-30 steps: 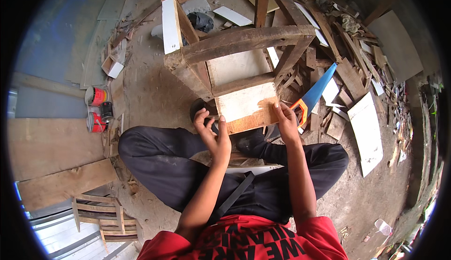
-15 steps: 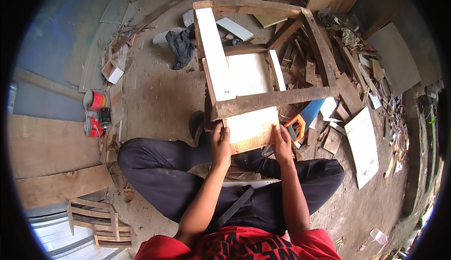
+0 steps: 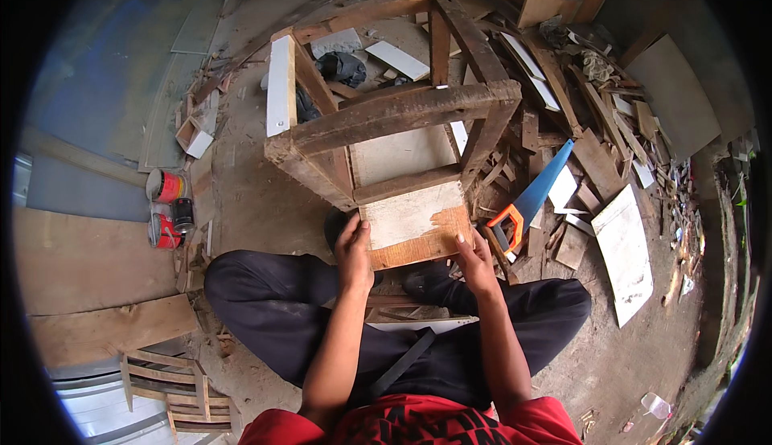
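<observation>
Frame point(image 3: 394, 114) has shifted leftward since earlier.

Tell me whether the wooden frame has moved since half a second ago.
Yes: the wooden frame has swung left and farther out, judged against the saw, whose blade it partly covered then and leaves clear now.

I count one wooden frame point(image 3: 394, 113), my two hands point(image 3: 354, 256) on its near side, three cans point(image 3: 184, 215) left, one handsaw point(image 3: 540, 193) right.
</observation>
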Demonstrator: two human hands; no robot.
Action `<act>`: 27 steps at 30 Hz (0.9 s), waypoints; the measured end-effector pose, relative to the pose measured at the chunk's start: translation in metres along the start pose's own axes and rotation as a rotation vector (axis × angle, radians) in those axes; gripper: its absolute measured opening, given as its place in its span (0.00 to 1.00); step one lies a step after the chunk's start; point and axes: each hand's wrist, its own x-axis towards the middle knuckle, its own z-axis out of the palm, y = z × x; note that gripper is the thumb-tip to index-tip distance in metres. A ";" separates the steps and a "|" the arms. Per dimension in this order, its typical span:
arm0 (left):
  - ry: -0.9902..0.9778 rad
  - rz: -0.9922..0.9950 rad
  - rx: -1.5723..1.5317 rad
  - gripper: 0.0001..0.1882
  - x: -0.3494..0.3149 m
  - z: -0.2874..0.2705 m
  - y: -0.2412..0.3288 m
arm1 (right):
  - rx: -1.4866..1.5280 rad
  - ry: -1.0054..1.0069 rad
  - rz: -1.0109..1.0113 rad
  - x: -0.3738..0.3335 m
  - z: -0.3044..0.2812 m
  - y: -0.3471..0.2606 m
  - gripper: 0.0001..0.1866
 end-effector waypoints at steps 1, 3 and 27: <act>-0.009 -0.011 -0.003 0.20 0.000 0.001 0.001 | -0.051 0.027 -0.022 0.002 0.003 0.001 0.22; 0.006 0.024 0.071 0.18 -0.002 0.002 0.003 | -0.056 0.043 0.009 0.003 -0.001 0.006 0.20; -0.069 -0.116 -0.088 0.23 0.000 -0.015 -0.015 | 0.060 -0.084 0.041 -0.011 0.013 0.004 0.20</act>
